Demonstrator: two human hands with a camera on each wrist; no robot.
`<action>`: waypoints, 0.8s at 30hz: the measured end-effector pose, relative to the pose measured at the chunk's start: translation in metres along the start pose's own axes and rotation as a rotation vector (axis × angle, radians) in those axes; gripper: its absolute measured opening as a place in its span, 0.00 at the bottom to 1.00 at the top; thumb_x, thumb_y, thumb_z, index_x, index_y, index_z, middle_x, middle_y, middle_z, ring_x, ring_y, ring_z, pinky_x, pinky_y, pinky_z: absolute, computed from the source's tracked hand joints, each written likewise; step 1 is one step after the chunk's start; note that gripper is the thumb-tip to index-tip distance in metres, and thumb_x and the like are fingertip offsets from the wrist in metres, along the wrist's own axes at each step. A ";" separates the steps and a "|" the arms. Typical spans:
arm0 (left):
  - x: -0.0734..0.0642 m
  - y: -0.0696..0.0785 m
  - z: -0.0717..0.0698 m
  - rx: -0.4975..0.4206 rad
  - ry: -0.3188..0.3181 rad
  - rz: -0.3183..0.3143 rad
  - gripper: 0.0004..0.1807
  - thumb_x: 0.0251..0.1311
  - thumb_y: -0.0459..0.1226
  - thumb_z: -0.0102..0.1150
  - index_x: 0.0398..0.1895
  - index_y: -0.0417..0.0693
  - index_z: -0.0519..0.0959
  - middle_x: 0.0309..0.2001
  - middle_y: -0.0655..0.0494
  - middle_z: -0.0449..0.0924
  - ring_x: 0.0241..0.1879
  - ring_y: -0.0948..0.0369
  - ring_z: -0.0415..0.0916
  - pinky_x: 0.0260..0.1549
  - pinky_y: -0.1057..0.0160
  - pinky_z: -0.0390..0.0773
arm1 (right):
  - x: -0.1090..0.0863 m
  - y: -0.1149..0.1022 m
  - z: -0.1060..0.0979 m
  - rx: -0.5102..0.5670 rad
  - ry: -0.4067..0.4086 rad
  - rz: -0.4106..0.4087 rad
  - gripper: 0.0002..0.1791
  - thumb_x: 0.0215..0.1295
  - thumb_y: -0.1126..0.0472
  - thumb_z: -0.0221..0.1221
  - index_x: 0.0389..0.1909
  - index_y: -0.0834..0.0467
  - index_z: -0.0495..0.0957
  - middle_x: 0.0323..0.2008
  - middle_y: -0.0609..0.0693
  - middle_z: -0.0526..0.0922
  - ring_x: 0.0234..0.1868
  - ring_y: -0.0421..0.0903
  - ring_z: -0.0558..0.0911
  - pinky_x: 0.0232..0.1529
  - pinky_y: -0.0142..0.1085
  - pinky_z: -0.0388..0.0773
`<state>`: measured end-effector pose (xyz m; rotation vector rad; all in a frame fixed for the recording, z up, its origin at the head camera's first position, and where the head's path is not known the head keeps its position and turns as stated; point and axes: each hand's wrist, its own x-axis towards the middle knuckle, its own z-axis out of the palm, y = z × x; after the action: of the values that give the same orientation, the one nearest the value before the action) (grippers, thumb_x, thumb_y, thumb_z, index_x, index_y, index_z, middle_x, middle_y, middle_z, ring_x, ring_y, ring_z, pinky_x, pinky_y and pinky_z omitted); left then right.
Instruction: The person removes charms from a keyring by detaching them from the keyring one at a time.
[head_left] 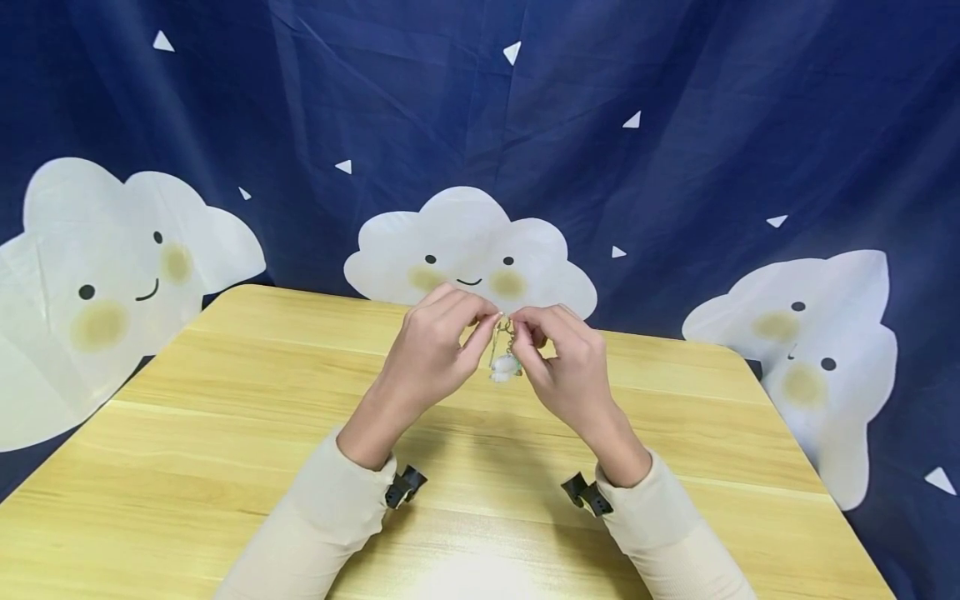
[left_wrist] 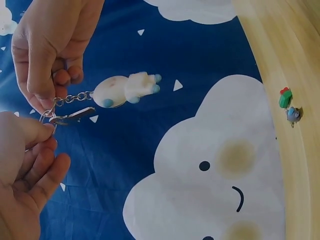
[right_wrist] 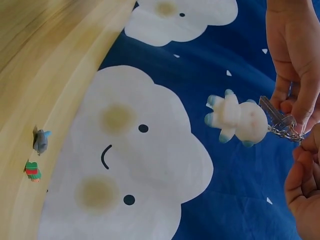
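Observation:
A small white figure (head_left: 504, 367) with pale blue feet dangles on a short metal chain (left_wrist: 73, 98) between the two hands, above the table. My left hand (head_left: 433, 346) pinches the keychain's split ring (left_wrist: 44, 116) between thumb and index finger. From the other side my right hand (head_left: 567, 360) pinches the ring and chain end, fingertips close to the left ones. A narrow flat metal piece (left_wrist: 75, 115) also hangs from the ring beside the figure (left_wrist: 117, 91). The fingertips partly cover the ring.
A wooden table (head_left: 247, 400) lies below the hands. Two small trinkets lie on it, one green and red (left_wrist: 285, 98), the other grey-blue (left_wrist: 293, 115). Behind the table hangs a dark blue curtain (head_left: 420, 100) with printed clouds.

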<state>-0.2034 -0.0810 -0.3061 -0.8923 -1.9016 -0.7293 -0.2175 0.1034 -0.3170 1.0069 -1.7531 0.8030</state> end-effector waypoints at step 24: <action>-0.002 0.001 0.004 0.005 -0.043 -0.005 0.04 0.62 0.28 0.67 0.31 0.43 0.84 0.29 0.54 0.85 0.32 0.57 0.78 0.31 0.62 0.79 | 0.000 0.000 -0.002 -0.047 0.002 -0.039 0.07 0.62 0.74 0.55 0.33 0.65 0.81 0.23 0.52 0.77 0.24 0.46 0.74 0.23 0.34 0.72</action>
<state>-0.2034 -0.0783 -0.3096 -0.9068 -1.9431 -0.7129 -0.2170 0.1049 -0.3160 1.0061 -1.7369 0.7350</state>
